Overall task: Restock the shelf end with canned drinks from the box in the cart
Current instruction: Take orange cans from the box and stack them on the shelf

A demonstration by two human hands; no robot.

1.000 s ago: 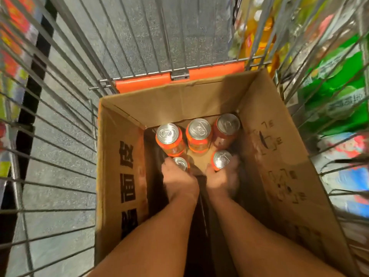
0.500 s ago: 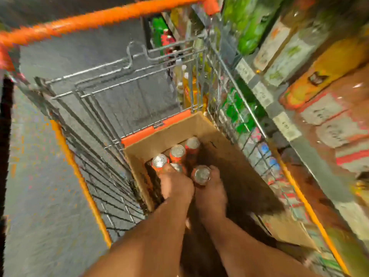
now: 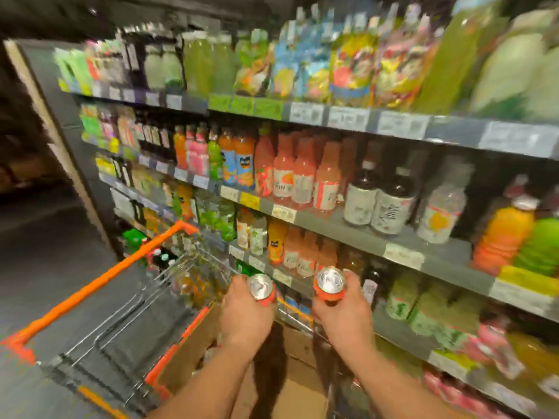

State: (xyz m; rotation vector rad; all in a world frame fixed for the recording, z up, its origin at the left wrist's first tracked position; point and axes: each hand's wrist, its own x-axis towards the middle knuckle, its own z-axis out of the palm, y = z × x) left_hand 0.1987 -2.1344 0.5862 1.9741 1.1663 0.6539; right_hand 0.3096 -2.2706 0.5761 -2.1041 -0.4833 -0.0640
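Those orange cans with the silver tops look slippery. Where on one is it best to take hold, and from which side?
Round the cylindrical side wall, coming from the side below the rim. The left hand holds its upright orange can with a silver top that way, and the right hand holds the other orange can likewise, fingers curled round the body, the flat lids left bare.

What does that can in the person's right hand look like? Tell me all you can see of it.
The can is a small metal drinks can with a shiny silver top and an orange-red body. It looks unopened, though blur hides the tab. It stands roughly upright, top towards the camera, raised in front of the shelves. Only the right hand touches it, fingers wrapped round its lower body.
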